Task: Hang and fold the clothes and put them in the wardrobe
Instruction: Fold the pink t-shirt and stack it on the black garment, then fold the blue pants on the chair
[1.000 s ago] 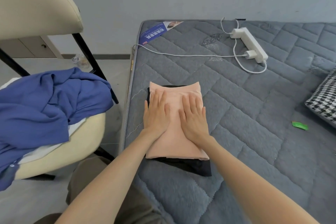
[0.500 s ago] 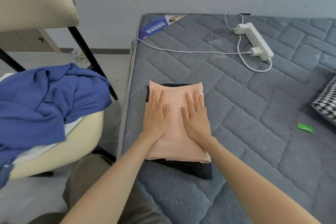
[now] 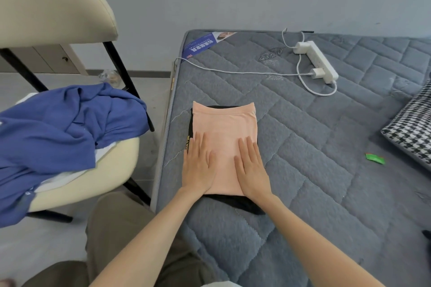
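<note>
A folded peach garment (image 3: 225,127) lies on top of a folded black garment (image 3: 235,202) near the left edge of the grey quilted mattress (image 3: 314,170). My left hand (image 3: 198,165) rests flat on the stack's near left side, fingers straight. My right hand (image 3: 253,168) lies flat on its near right side, fingers straight too. A crumpled blue garment (image 3: 60,133) over a white one (image 3: 67,176) sits on the cream chair (image 3: 93,175) to the left.
A white power strip (image 3: 318,60) with a plugged charger and cable lies at the mattress's far side. A houndstooth pillow (image 3: 412,130) is at the right, a small green wrapper (image 3: 375,159) before it. A blue leaflet (image 3: 203,44) lies at the far left corner.
Both hands have slid toward me over the peach garment and moved apart, now resting at its near end. The stack itself has stayed in place.
</note>
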`<action>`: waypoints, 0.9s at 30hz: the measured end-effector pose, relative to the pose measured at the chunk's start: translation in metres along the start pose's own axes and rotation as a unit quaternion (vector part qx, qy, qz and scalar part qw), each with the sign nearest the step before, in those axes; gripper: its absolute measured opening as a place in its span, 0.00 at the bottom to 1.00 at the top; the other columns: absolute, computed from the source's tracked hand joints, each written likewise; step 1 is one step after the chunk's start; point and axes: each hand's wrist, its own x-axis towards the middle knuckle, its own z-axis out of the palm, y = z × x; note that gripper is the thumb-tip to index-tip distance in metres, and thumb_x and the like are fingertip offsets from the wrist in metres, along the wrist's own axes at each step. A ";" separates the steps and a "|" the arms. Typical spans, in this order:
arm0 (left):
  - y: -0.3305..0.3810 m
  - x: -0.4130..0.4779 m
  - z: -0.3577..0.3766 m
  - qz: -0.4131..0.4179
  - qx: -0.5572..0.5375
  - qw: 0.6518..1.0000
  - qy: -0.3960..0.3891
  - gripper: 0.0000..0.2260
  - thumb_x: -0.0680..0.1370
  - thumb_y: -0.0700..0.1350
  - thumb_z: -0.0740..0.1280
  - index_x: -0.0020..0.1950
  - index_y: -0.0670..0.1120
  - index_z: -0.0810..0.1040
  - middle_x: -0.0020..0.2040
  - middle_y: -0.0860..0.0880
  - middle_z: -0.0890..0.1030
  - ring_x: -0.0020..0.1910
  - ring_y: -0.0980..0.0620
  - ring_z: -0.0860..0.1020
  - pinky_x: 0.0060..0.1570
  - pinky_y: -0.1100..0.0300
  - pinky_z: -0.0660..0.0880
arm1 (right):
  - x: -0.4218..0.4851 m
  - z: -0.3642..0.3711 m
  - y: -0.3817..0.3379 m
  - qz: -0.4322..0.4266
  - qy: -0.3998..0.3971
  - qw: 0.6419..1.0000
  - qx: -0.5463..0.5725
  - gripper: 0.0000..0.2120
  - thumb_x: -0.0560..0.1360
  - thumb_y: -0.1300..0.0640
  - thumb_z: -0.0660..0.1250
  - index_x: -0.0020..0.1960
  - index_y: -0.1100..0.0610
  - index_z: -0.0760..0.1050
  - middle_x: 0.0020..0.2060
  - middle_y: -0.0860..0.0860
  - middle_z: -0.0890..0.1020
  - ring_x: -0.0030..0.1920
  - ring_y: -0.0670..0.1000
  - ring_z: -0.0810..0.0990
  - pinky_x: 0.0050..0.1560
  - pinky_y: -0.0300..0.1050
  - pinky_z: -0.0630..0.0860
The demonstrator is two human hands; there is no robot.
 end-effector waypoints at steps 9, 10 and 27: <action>-0.003 -0.007 -0.035 0.036 0.092 0.994 -0.042 0.24 0.83 0.51 0.46 0.78 0.52 0.43 0.79 0.51 0.46 0.77 0.49 0.44 0.74 0.47 0.42 | 0.000 -0.026 -0.017 -0.041 0.069 0.989 -0.125 0.18 0.80 0.56 0.55 0.69 0.57 0.70 0.67 0.51 0.74 0.65 0.56 0.71 0.65 0.51 0.64; -0.003 -0.008 -0.043 0.042 0.103 0.993 -0.036 0.24 0.83 0.51 0.46 0.78 0.52 0.44 0.79 0.51 0.47 0.77 0.49 0.45 0.74 0.47 0.43 | 0.004 -0.031 -0.024 -0.049 0.077 0.989 -0.118 0.17 0.80 0.58 0.57 0.68 0.56 0.72 0.64 0.51 0.76 0.62 0.56 0.73 0.62 0.50 0.66; -0.096 -0.058 -0.228 -0.087 0.038 0.978 0.183 0.23 0.82 0.49 0.56 0.77 0.49 0.56 0.75 0.48 0.63 0.71 0.46 0.64 0.63 0.48 0.69 | 0.059 -0.001 -0.215 -0.214 -0.063 0.971 0.089 0.17 0.80 0.57 0.59 0.68 0.54 0.70 0.62 0.52 0.76 0.62 0.54 0.74 0.61 0.53 0.72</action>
